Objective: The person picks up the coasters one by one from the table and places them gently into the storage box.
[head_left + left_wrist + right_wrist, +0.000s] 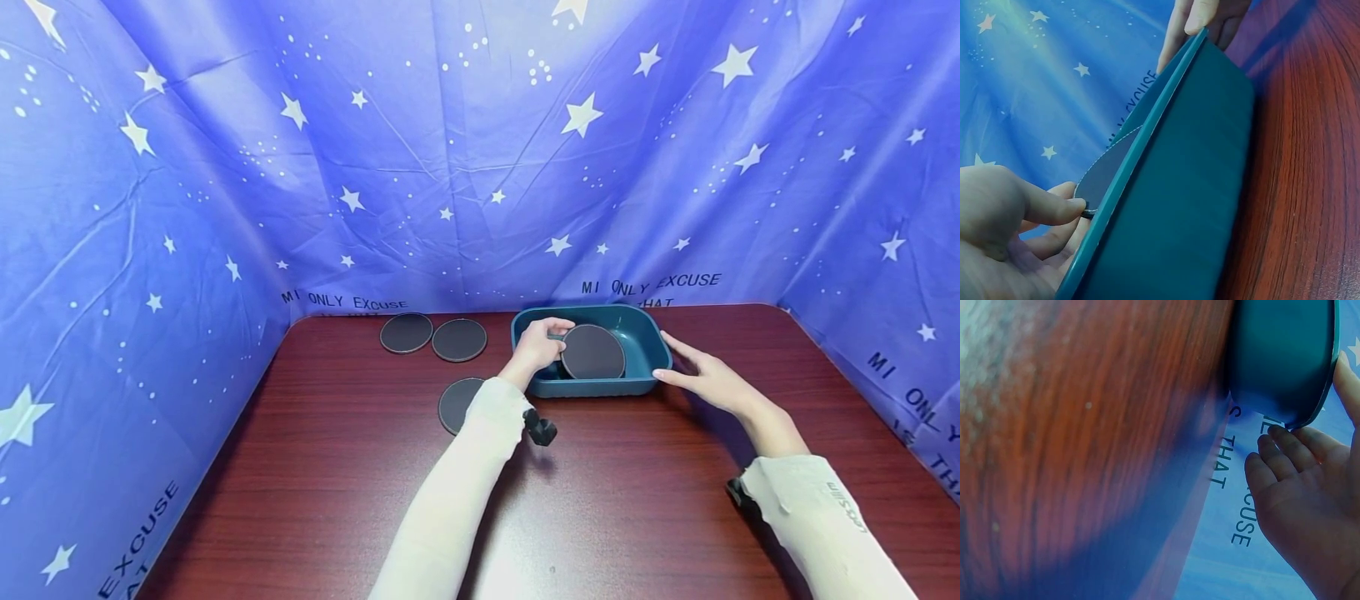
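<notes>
Between thumb and fingers, my left hand (537,346) pinches the left edge of a round dark coaster (593,352) with a stitched rim. The coaster is tilted inside a teal rectangular bin (587,388); in the left wrist view the bin's wall (1172,169) hides its lower part. At the bin's right end is my right hand (708,377), its thumb at the front corner and its extended fingers along the end wall. The right wrist view shows that palm (1310,487) facing the bin, fingertips right at its side.
Two more dark coasters, one at far left (407,333) and one beside it (460,340), lie on the reddish wooden table (337,500). A third (456,407) is partly covered by my left sleeve. A blue star-printed curtain (450,167) stands behind the table and at both sides.
</notes>
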{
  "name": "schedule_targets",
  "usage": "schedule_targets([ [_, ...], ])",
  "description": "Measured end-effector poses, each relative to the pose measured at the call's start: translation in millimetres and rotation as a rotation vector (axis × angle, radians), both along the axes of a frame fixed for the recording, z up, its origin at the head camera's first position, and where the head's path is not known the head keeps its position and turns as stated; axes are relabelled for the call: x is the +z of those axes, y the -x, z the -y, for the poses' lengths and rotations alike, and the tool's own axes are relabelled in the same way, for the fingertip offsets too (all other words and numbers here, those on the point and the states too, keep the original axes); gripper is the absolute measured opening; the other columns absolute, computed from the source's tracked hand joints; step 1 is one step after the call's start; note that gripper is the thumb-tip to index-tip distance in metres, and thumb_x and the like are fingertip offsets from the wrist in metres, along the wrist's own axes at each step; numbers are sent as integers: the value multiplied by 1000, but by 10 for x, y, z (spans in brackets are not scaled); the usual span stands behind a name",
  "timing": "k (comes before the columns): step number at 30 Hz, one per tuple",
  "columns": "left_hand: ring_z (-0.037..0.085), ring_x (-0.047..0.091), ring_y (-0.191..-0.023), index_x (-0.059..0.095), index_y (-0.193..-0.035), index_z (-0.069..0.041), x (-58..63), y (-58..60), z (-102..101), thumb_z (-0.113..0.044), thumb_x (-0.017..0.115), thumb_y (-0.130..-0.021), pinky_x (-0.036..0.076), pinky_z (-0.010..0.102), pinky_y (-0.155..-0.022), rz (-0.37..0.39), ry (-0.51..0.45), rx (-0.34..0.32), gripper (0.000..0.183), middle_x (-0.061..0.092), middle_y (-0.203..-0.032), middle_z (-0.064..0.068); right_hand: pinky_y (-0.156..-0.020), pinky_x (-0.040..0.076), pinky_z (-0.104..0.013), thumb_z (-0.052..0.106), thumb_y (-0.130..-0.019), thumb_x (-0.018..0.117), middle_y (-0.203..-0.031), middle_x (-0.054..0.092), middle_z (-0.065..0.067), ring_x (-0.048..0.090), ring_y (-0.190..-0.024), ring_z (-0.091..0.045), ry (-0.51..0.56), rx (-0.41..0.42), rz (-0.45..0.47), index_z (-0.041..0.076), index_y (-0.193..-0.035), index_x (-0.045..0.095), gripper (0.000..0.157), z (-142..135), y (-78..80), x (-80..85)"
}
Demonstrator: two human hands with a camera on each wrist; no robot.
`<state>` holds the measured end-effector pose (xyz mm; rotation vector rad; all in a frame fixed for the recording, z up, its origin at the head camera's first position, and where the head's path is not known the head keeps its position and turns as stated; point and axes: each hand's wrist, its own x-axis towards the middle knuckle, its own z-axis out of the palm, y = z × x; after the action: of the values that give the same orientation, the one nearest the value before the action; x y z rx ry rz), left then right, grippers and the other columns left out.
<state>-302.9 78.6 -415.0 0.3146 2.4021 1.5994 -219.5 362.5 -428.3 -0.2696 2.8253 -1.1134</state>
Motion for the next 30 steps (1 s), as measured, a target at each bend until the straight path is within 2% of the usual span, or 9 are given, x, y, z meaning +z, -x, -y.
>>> schedule_targets([
  [6,22,68,-106,69,-124,-12,-34,25,-24,8,57,-93,60,29,-81,-3,63,-4,39,68,-125,11,-113,21,-73,39,-97,63,-163,20,-27,18,-148,-53,4,5,-1,10,-160,15,84,-4,9,-6],
  [13,21,66,-105,70,-124,-14,-78,52,-46,4,59,-94,49,22,-70,-34,146,-3,37,70,-125,7,-112,22,-73,39,-97,63,-162,21,-27,19,-147,-54,-2,1,-4,11,-160,16,84,-4,8,-9],
  [15,21,64,-112,69,-126,-16,-83,58,-50,1,60,-95,51,24,-76,-60,194,-8,36,70,-126,6,-112,22,-74,39,-97,63,-162,21,-27,19,-147,-54,-3,0,-3,11,-160,16,84,-3,8,-9],
  [17,21,61,-121,69,-127,-16,-83,59,-56,-1,60,-96,53,27,-87,-81,239,-14,36,69,-128,5,-112,22,-74,39,-97,63,-162,21,-27,19,-147,-54,-3,0,-5,11,-160,16,84,-2,7,-9],
  [19,21,57,-129,68,-129,-17,-83,54,-61,-3,60,-96,52,31,-100,-94,279,-24,36,68,-130,4,-112,22,-74,39,-97,63,-162,21,-26,19,-147,-54,-4,1,-8,12,-160,16,83,-1,6,-9],
  [21,21,56,-131,67,-130,-17,-82,47,-68,-4,59,-97,49,34,-107,-96,303,-28,36,67,-132,3,-112,22,-74,39,-97,63,-162,22,-26,20,-147,-54,-4,1,-11,13,-160,16,83,-1,5,-9],
  [30,20,56,-130,65,-133,-17,-80,22,-85,-10,61,-98,49,34,-107,-74,359,-45,36,65,-136,3,-113,22,-73,38,-97,63,-163,21,-26,18,-148,-53,12,1,-9,12,-160,16,83,-7,8,-20],
])
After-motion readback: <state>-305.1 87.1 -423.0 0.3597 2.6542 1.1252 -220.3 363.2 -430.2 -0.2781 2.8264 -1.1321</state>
